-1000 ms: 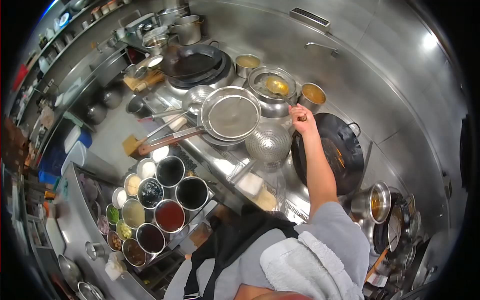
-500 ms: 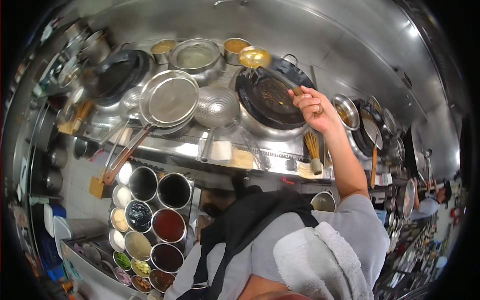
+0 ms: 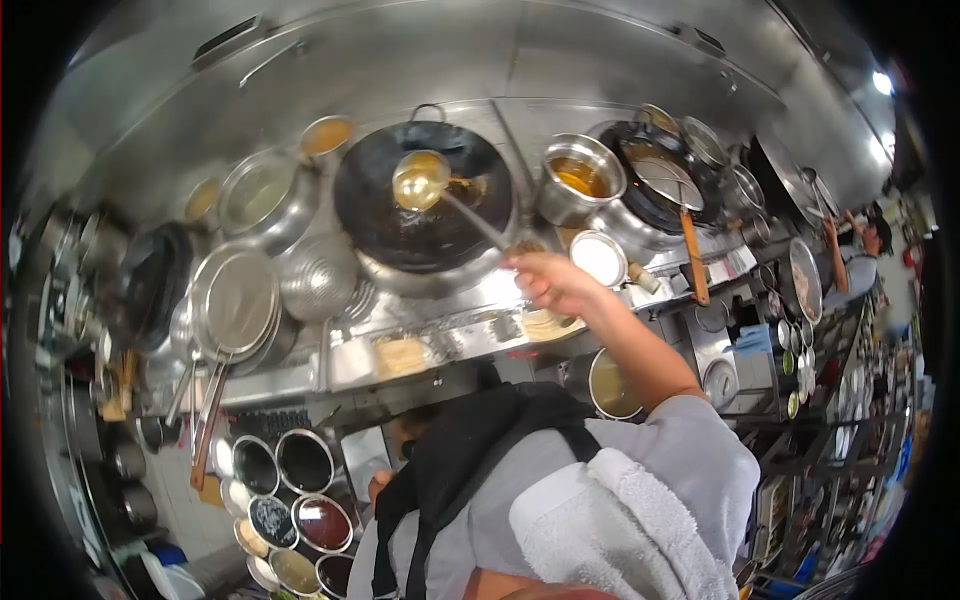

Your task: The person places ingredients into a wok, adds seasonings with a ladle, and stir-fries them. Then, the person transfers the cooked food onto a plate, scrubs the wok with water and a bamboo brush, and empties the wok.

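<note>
My right hand (image 3: 558,284) is closed around the handle end of a ladle (image 3: 474,218). The ladle's bowl, with yellowish liquid in it, is over the dark wok (image 3: 365,190). Some brown residue marks the wok's inside. Only a small bit of my left hand (image 3: 379,486) shows, low beside the black apron strap; its fingers are mostly hidden. Just right of the wok stands a metal pot of amber oil (image 3: 578,178). Nearer my right hand is a round container with white contents (image 3: 598,258).
On the left are a fine-mesh strainer (image 3: 235,300) and a perforated skimmer (image 3: 320,278). A wooden-handled strainer (image 3: 692,245) lies across another wok at right. Sauce containers (image 3: 305,460) stand lower left. A person (image 3: 858,265) works at far right.
My view has turned to the right. The ladle has moved from the wok's far edge, near a small pot of orange liquid, to above the wok's middle. My left hand has come partly into view.
</note>
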Tool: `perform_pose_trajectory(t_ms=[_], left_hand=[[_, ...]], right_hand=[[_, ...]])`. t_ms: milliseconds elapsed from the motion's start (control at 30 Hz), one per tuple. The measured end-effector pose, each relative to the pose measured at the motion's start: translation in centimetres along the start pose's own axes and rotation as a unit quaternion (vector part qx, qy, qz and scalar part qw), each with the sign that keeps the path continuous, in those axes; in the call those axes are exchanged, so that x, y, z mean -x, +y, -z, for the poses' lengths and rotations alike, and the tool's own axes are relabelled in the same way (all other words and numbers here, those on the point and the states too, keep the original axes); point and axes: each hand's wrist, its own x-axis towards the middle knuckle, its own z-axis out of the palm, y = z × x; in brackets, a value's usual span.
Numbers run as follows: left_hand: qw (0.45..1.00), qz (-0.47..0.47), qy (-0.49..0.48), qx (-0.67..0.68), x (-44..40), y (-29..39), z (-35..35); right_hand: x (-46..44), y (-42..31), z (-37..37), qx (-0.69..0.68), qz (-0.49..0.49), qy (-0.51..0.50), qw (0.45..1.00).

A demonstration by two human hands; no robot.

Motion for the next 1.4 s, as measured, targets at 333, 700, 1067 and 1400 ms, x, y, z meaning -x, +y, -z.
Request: perform_pose_trajectory(t_ms=[333,700,1067,1400], left_hand=[[0.971,-0.184,-0.12,-0.099,-17.4,26.9,-7.5],[0.886,-0.409,-0.184,-0.118,-20.4,38.9,-21.8],[0.883,-0.188,-0.43,0.03,-22.1,44.2,-20.6],[0.794,-0.553,-0.246,-0.052,-23.4,36.1,-20.3]], right_hand=[[-0.9,7.3,15.8,0.529,0.24,0.113,0.806],[2.3,6.9,19.1,0.6,0.132,0.116,0.78],[2.6,8.9,17.0,0.584,0.091,0.141,0.794],[3.1,11.2,13.4,0.581,0.099,0.188,0.786]])
